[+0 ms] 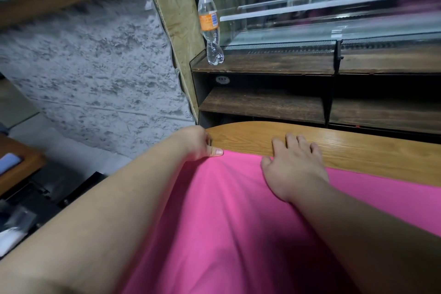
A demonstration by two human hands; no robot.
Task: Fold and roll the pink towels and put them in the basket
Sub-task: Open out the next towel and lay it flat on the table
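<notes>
Head view: a pink towel (226, 222) lies spread on a wooden tabletop (358, 150), with both hands at its far edge
The left hand (198, 143) grips the towel's far left corner at the rounded tabletop edge, thumb on top and fingers curled under out of sight. The right hand (293, 169) lies flat and relaxed, palm on the towel and spread fingers on bare wood. Beyond the tabletop stands a dark wooden shelf unit (262, 102), with a clear plastic bottle (210, 24) with an orange label upright on its top. To the left is a rough grey wall (83, 67), with a chipboard plank (176, 7) between it and the shelves
</notes>
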